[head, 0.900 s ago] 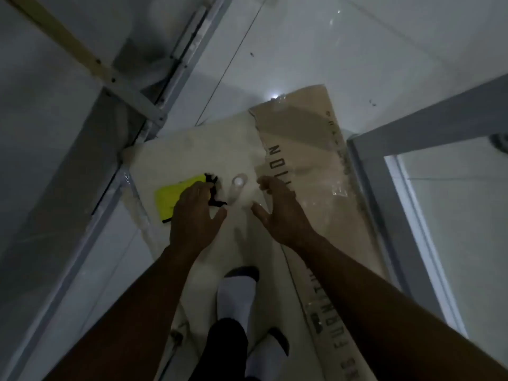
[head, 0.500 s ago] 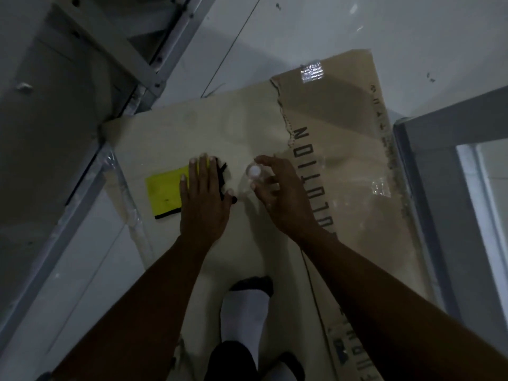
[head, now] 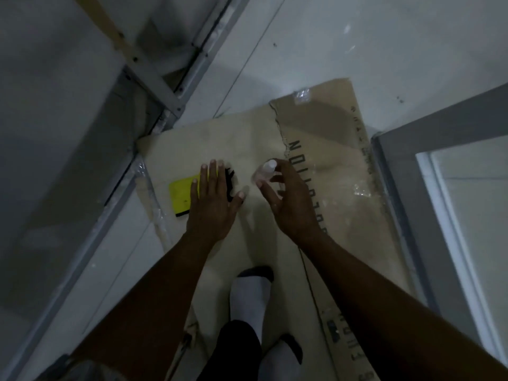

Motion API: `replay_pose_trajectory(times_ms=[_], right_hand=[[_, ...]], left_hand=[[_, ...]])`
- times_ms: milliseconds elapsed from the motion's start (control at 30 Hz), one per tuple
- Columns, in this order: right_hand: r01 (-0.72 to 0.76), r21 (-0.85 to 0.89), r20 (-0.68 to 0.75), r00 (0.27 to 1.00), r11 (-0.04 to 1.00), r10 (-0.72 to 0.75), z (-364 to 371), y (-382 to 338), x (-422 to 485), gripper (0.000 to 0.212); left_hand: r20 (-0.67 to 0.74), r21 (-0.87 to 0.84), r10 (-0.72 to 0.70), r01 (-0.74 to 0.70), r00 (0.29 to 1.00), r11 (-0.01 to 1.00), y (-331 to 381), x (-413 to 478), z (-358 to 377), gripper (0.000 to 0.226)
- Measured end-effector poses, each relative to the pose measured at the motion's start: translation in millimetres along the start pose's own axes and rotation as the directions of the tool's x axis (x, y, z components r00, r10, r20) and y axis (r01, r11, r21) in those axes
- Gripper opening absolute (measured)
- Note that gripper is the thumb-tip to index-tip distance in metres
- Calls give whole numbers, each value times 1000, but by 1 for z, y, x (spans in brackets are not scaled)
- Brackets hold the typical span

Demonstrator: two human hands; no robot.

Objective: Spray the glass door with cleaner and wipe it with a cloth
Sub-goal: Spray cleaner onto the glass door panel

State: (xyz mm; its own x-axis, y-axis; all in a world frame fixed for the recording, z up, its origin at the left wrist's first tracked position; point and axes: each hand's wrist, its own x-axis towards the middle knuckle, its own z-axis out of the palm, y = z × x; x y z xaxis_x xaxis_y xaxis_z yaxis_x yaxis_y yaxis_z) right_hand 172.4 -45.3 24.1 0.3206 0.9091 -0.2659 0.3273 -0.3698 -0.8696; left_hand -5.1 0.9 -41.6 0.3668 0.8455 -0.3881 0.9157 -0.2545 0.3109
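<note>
Working over the cardboard [head: 330, 127]: my left hand [head: 213, 204] flat, fingers straight, on the yellow cloth [head: 182, 193] near its left edge. The bottle [head: 265, 170] stands upright mid-sheet, nearest my right hand [head: 291, 204], fingers curled round it; actual grip unclear.

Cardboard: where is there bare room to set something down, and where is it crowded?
Crowded mid-sheet: cloth, left hand, bottle, right hand. Free: the far strip beyond them; the right side between print and door frame.

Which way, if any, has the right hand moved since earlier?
Yes: the right hand closed leftward round the small clear white-capped bottle standing on the tan cardboard sheet; earlier a gap separated them.
</note>
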Motion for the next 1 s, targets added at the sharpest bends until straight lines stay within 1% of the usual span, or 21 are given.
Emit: replay_pose_trajectory(times_ms=[100, 233, 267, 367, 500, 600, 633, 700, 767, 867, 1000], right_hand=[[1, 71, 7, 1000, 997, -2, -39, -69, -19, 17], [66, 59, -12, 998, 996, -66, -106, -181, -52, 22], [68, 57, -28, 997, 996, -67, -115, -198, -57, 23], [106, 62, -115, 988, 992, -98, -163, -276, -86, 22], [183, 88, -232, 960, 979, -158, -217, -364, -127, 16], [213, 94, -273, 945, 972, -181, -253, -416, -160, 18], [240, 91, -294, 934, 966, -204, -268, -434, -176, 20], [276, 89, -328, 915, 957, -234, -289, -463, -201, 25], [305, 102, -367, 896, 947, -249, -310, -490, -225, 26], [376, 126, -452, 846, 918, -285, -355, -539, -270, 29], [482, 116, -554, 757, 868, -346, -414, -595, -323, 46]], left_hand=[[29, -118, 17, -13, 999, 993, 29, -16, -68, 92], [29, -159, 128, -122, 991, 980, 89, -49, -185, 82], [23, -167, 152, -146, 988, 975, 99, -53, -202, 80], [-56, -161, 272, -278, 961, 947, 145, -83, -284, 78], [-163, -143, 416, -439, 894, 887, 202, -125, -383, 66], [-260, -136, 502, -546, 825, 827, 239, -158, -445, 58], [-306, -126, 542, -597, 783, 792, 252, -173, -467, 54], [-373, -114, 580, -656, 724, 746, 274, -194, -499, 48], [-421, -113, 606, -702, 674, 703, 297, -215, -531, 46], [-504, -37, 669, -788, 546, 615, 344, -256, -591, 43], [-622, 69, 690, -852, 370, 519, 405, -301, -660, 37]])
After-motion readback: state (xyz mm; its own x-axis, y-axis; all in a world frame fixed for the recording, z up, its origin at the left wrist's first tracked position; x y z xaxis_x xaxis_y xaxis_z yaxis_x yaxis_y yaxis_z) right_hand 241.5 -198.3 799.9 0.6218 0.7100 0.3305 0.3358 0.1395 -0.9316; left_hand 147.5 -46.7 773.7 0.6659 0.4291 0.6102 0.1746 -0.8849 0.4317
